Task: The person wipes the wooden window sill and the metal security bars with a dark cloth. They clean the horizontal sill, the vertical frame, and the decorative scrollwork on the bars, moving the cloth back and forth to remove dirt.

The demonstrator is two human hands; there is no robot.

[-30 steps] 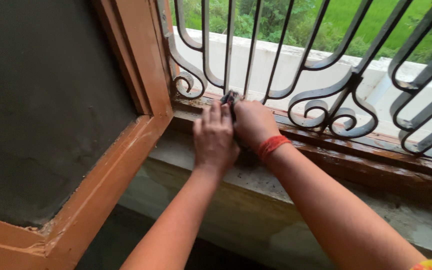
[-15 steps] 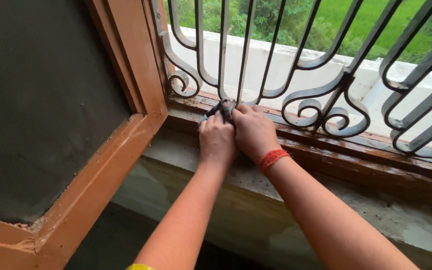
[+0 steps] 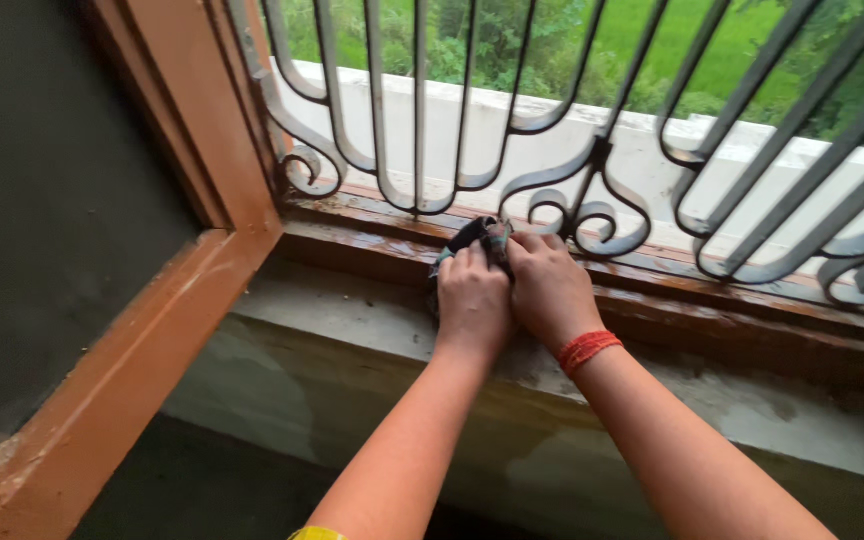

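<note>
You are looking down at a window opening: a brown-painted wooden sill (image 3: 712, 300) runs along the foot of a grey wrought-iron grille with scrolled bars (image 3: 592, 190), with a pale outer ledge and green growth beyond it. To the left an orange-brown wooden shutter frame (image 3: 142, 330) swings inward, and below the sill lies a rough grey concrete ledge (image 3: 352, 315).

From the head camera, the only view, your left hand (image 3: 472, 300) and right hand (image 3: 550, 290) sit side by side, touching, both pressed down and closed over a small dark crumpled cloth (image 3: 482, 235). The cloth rests on the wooden sill, just in front of the grille's foot, near the middle of the sill's length. A red thread band (image 3: 588, 350) circles your right wrist.

As to progress, I judge the wiping to be part-way. The stretch of sill from the left corner up to your hands looks wet and glossy, as though already gone over. The stretch toward the right edge also shines in patches, so you cannot tell for sure whether it is done. The concrete ledge still shows specks and stains.
</note>
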